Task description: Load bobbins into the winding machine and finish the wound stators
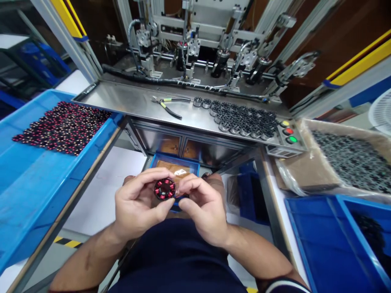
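Note:
A small round wound stator [164, 189], black with red copper coils, is held in front of my body. My left hand [137, 205] grips it from the left, with the thumb below and the fingers curled over the top. From the right, my right hand [203, 203] pinches its edge between fingertips and thumb. Both hands are closed on the part, above my dark blue shirt.
A blue tray [36, 183] on the left holds several red-wound stators [62, 127]. Pliers [169, 106] and several bare black cores [244, 119] lie on the steel machine shelf [122, 99]. Control buttons [288, 131] sit at its right end. A carton of cores [351, 156] and blue bins [336, 240] stand right.

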`<state>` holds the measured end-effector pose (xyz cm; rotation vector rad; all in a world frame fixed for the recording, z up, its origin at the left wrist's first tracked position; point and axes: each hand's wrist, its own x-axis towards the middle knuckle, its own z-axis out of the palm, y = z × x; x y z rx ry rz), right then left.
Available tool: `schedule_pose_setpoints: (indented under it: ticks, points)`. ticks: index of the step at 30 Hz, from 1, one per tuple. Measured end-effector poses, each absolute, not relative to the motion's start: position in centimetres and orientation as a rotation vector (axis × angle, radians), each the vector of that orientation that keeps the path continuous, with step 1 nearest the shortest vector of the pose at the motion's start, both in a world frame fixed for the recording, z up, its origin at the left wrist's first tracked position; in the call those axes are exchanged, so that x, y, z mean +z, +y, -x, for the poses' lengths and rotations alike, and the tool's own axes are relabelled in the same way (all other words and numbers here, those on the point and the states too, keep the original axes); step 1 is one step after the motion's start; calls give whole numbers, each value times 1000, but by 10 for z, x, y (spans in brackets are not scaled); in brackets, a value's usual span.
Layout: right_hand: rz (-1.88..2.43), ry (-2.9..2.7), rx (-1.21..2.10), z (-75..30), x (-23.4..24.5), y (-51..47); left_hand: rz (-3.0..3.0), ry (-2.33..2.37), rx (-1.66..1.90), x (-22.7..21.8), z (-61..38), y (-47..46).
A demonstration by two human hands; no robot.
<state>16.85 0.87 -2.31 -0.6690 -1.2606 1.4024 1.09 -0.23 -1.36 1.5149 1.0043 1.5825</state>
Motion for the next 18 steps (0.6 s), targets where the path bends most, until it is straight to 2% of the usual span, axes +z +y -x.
schedule_pose_setpoints:
  ticks: [5, 11, 18]
  points:
    - [727, -1366, 1114, -170, -16, 7, -1579, 1018, 1596, -12, -10, -4]
    - [701, -1375, 1153, -170, -13, 6, -1655, 1018, 1593, -13, -8, -7]
    - [755, -1432, 921, -172, -7, 6, -1745, 1026, 1576, -14, -8, -9]
